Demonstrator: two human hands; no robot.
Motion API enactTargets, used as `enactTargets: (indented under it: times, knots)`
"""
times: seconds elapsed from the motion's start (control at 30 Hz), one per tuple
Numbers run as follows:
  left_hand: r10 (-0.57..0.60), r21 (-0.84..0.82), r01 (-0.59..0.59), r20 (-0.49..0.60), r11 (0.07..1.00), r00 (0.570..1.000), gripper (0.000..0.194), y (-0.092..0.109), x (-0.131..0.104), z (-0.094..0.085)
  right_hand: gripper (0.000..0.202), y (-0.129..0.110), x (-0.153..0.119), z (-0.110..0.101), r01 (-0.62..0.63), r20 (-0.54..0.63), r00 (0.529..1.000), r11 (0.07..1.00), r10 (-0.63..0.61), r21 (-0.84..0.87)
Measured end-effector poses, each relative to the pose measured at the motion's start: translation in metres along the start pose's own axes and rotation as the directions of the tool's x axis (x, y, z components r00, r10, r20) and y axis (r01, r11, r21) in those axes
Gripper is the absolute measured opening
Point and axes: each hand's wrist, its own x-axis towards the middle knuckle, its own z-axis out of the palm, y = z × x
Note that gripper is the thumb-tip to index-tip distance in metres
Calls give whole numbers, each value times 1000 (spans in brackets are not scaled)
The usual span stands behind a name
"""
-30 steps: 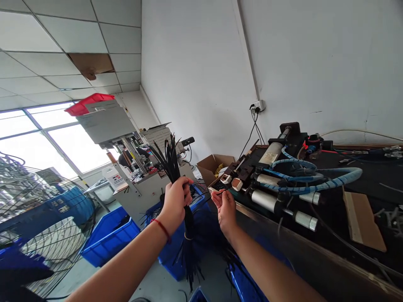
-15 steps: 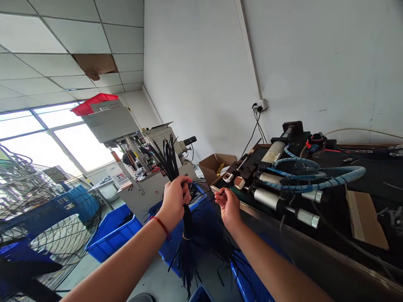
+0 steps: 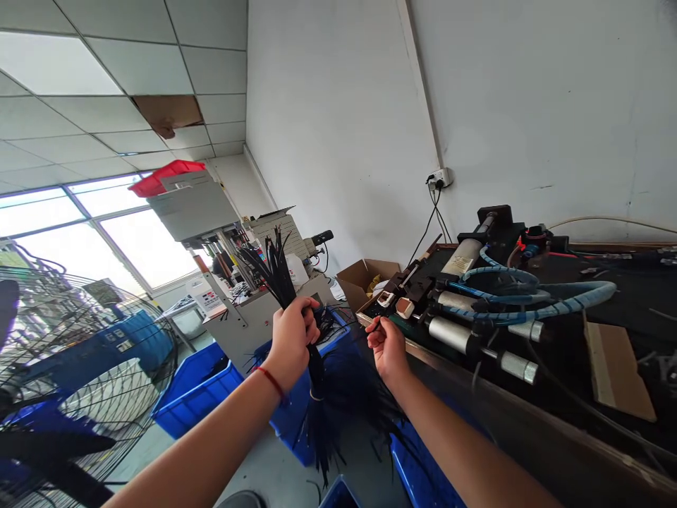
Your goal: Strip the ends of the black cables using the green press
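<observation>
The left hand (image 3: 290, 335) is gripping a bundle of black strands (image 3: 278, 271), its fingers closing around the middle; the bundle is standing nearly upright, left of and nearer the viewer than the open cardboard box (image 3: 353, 283). Thin, flexible strands are fanning out above the fist, and a pale narrow band is encircling them below it. The right hand (image 3: 388, 349) is curling in front of the box, its fingertips pinching a small dark piece (image 3: 377, 324) that is too small to identify.

Right of the box, two blocky, pale-rimmed pieces (image 3: 405, 307) are lying near smooth metallic cylinders (image 3: 449, 335), the nearest ending in a knurled, silvery knob (image 3: 518, 367). Farther right, a blue spiral-wrapped hose (image 3: 574, 303) is looping over the black benchtop, and a flat, creased cardboard piece (image 3: 620, 370) is resting there. Well left of the box, a ribbed blue plastic bin (image 3: 198, 395) is standing on the floor.
</observation>
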Motion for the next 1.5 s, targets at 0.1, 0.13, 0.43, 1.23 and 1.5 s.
enactTargets:
  times: [0.1,0.13,0.43,1.23,1.5]
  knots:
    - [-10,2,10,6,1000,1000,27,-2,0,-1,40,0,4,-1,-39,3,999,999,39,6]
    - [-13,2,13,7,1000,1000,27,-2,1,-1,40,0,6,-2,-53,3,999,999,53,6]
    - [-12,9,12,18,1000,1000,26,-8,4,-4,36,-1,13,-12,-121,17,992,993,121,12]
    - [0,-19,0,44,1000,999,25,-12,10,-10,34,-3,-6,-8,-23,55,998,996,19,84]
    - [-13,1,13,27,1000,1000,25,-8,2,-3,35,1,-5,9,8,-16,1000,992,-6,129]
